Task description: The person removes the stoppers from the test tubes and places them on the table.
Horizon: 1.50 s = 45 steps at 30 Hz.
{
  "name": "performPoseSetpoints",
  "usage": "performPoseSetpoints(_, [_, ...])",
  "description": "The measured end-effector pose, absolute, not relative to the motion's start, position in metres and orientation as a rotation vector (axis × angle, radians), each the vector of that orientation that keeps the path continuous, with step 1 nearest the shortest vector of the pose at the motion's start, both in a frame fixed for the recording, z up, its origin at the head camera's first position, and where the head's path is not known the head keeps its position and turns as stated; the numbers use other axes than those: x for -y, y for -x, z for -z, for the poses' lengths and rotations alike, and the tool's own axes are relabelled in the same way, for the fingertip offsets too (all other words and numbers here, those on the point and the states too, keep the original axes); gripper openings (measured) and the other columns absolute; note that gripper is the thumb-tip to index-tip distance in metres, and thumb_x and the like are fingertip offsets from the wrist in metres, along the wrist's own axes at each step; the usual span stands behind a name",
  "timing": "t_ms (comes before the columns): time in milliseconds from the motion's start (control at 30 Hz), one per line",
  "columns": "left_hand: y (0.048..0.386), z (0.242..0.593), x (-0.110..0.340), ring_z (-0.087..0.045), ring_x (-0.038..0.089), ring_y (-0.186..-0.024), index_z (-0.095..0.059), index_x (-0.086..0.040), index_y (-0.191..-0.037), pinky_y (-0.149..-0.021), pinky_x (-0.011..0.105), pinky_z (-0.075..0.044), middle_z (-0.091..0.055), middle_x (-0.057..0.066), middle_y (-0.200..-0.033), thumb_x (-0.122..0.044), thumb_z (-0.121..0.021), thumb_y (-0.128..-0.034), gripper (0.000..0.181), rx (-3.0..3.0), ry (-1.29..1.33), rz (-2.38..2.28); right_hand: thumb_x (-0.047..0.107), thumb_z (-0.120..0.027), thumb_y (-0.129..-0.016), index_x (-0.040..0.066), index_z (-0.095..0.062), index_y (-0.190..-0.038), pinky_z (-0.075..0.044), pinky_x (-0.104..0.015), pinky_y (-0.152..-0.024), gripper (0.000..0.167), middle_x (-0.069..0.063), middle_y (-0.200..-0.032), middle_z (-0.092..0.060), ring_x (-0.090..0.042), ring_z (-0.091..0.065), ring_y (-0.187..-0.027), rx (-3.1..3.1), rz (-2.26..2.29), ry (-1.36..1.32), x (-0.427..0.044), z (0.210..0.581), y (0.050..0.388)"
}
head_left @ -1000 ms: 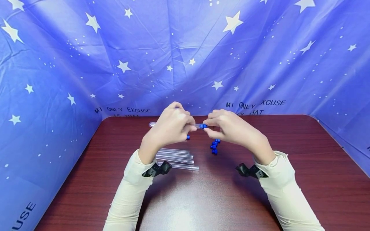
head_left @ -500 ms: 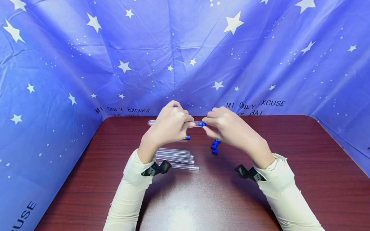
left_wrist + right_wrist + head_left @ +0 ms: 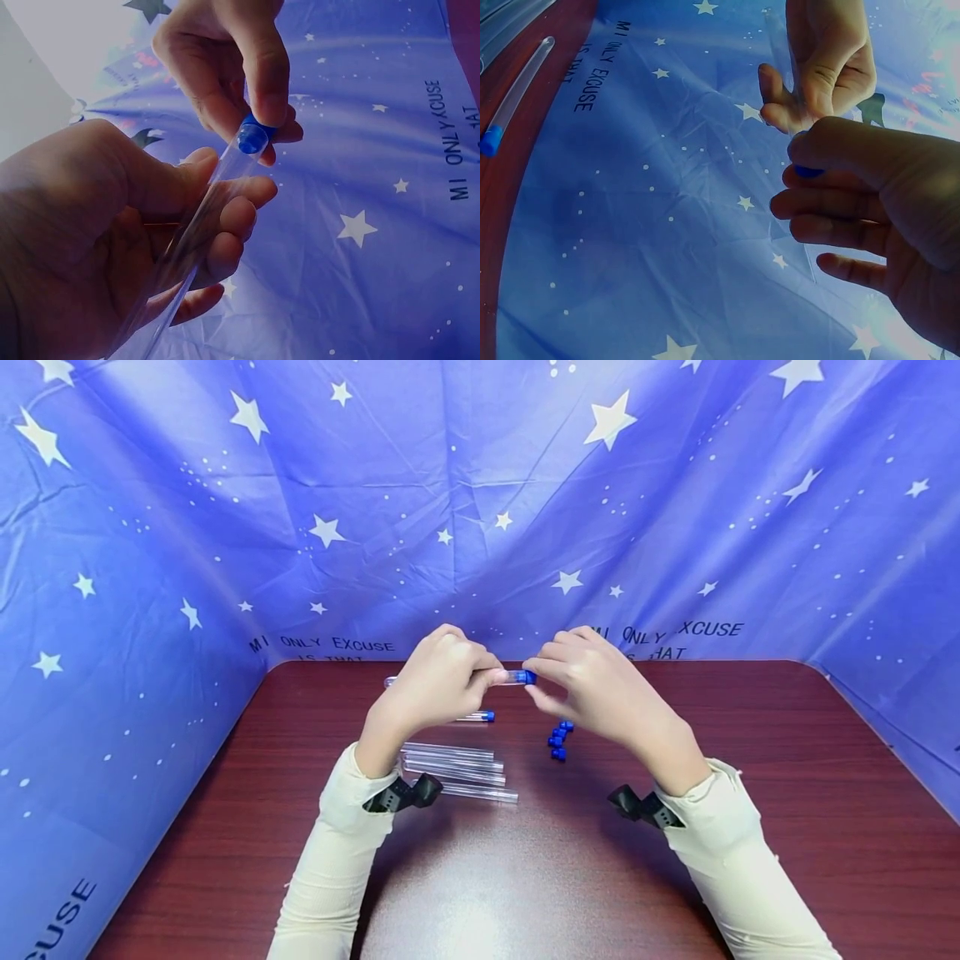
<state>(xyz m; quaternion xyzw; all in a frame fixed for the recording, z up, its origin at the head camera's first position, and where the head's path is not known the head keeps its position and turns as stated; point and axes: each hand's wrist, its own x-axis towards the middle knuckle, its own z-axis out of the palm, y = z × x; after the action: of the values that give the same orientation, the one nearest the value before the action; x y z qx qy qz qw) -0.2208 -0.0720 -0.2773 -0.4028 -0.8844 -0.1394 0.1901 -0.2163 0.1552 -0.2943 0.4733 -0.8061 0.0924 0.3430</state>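
Observation:
The left hand [image 3: 438, 681] grips a clear tube [image 3: 516, 677] with thumb and fingers, its rounded end sticking out to the left. In the left wrist view the tube [image 3: 225, 172] slants up across the left hand's fingers [image 3: 236, 217]. At its upper end sits a blue cap [image 3: 253, 136], pinched between thumb and finger of the right hand [image 3: 232, 60]. The head view has the right hand [image 3: 607, 693] holding the cap [image 3: 530, 677] at the tube's right end. In the right wrist view the cap [image 3: 808, 171] is mostly hidden by the right thumb.
Several clear tubes [image 3: 465, 768] lie side by side on the dark red table [image 3: 600, 877], left of centre. A capped tube [image 3: 480, 717] lies behind them, partly hidden by the left hand. Several loose blue caps [image 3: 558, 741] form a cluster to the right. A starry blue cloth [image 3: 450, 485] hangs around the table.
Both hands have risen slightly with the tube and cap, which stay together. More of the capped tube on the table shows beneath the left hand.

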Motion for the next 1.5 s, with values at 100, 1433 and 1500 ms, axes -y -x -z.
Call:
performPoseSetpoints(100, [0.2213,0.2772,0.0715,-0.061,0.011,-0.065,-0.082,-0.014,-0.095,-0.088,0.037,-0.048,-0.075,-0.004,-0.078,-0.022,-0.066,-0.0980,0.018,2.497,1.142,0.411,0.007,-0.077,-0.081,0.001,-0.072,-0.089,-0.050,-0.042,-0.082,0.010,-0.006,-0.075,-0.065,-0.025,-0.056,-0.072,2.081,-0.208,-1.219,-0.1557,0.2942,0.2162])
performPoseSetpoints(1433, [0.2187,0.2786,0.0691,-0.063,0.016,-0.075,-0.081,-0.017,-0.090,-0.100,0.039,-0.043,-0.068,-0.004,-0.074,-0.013,-0.089,-0.0745,0.018,2.081,1.103,0.237,0.017,-0.070,-0.096,0.012,-0.075,-0.094,-0.042,-0.028,-0.067,0.008,0.008,-0.075,-0.056,-0.008,-0.048,-0.072,2.439,-0.719,-1.165,-0.1645,0.2881,0.2139])
performPoseSetpoints(1500, [0.2191,0.2796,0.0688,-0.064,0.016,-0.074,-0.079,-0.016,-0.091,-0.100,0.039,-0.044,-0.070,-0.004,-0.075,-0.012,-0.089,-0.0743,0.020,2.088,1.095,0.265,0.017,-0.069,-0.096,0.012,-0.075,-0.093,-0.041,-0.026,-0.066,0.007,0.008,-0.075,-0.055,-0.006,-0.046,-0.071,2.436,-0.708,-1.171,-0.1650,0.2879,0.2141])
